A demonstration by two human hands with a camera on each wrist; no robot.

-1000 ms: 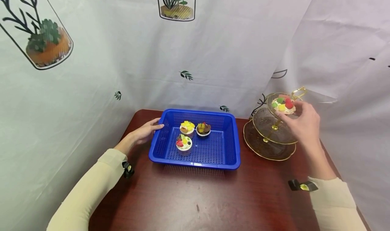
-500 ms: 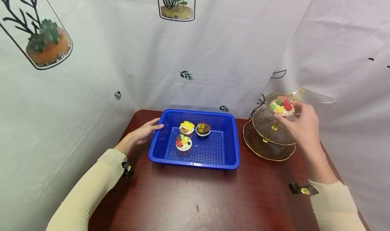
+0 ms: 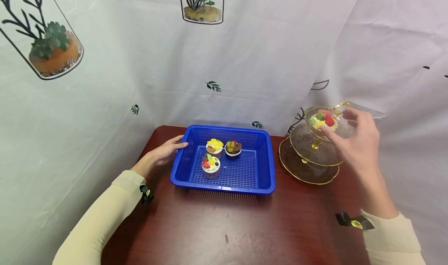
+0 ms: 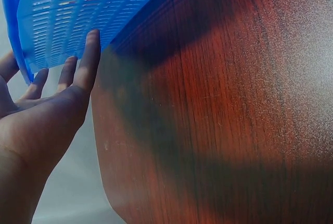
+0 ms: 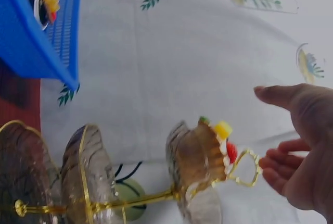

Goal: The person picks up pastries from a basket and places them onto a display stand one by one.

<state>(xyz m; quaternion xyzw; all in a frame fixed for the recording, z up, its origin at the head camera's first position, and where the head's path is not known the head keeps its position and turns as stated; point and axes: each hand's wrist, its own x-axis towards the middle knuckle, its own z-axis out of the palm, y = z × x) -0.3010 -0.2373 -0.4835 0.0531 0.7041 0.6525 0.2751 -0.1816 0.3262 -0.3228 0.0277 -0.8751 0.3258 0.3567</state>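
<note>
My left hand point(image 3: 165, 151) holds the left rim of a blue plastic basket point(image 3: 224, 189), thumb over the edge and fingers point(image 4: 88, 60) against the perforated outer wall. A fruit tart point(image 3: 324, 121) with cream and red, green and yellow toppings sits on the top plate of a three-tier glass stand point(image 3: 297, 171) with gold edges. Just right of the tart is my right hand point(image 3: 360, 144), fingers spread and holding nothing. The right wrist view shows a gap between its fingertips and the tart's brown crust point(image 5: 200, 156).
Inside the basket stand a mango-topped cup dessert point(image 3: 214, 146), a chocolate one point(image 3: 233, 148) and one with strawberry point(image 3: 211, 165). The dark red wooden table point(image 3: 224, 226) backs onto a white printed cloth point(image 3: 168, 63). A gold ring handle point(image 3: 341, 107) tops the stand.
My right hand has let go of the fruit tart on the top plate, spread its fingers and drawn back to the right. The left hand and basket have stayed in place.
</note>
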